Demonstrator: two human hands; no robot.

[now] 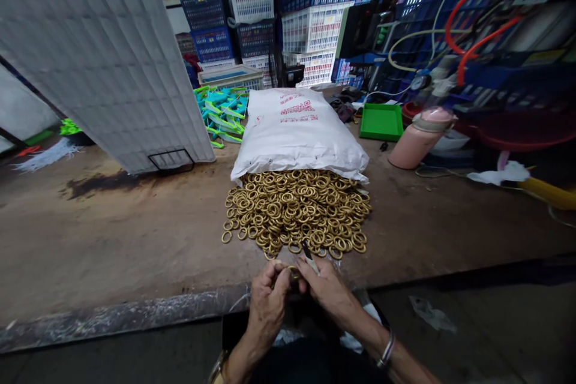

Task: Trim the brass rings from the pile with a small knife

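At the table's front edge my left hand [270,288] pinches a gold-coloured ring [292,270] between thumb and fingers. Close beside it, my right hand [326,285] is closed around a small knife [308,253] with a dark blade and pale handle; its tip points up and away from me. The right fingertips meet the ring area, but their exact contact is hidden. Just beyond both hands spreads a heap of gold rings [297,210], coming from under the mouth of a white sack [301,132] with red print that lies flat.
Left stands a tall, pale ribbed panel [112,60] on a wire stand [171,160]. Teal and lime plastic pieces [222,111] lie beside the sack. To the right are a green tray [381,122], a pink bottle [423,138] and orange hoses [454,24]. Stacked crates [315,27] fill the back.
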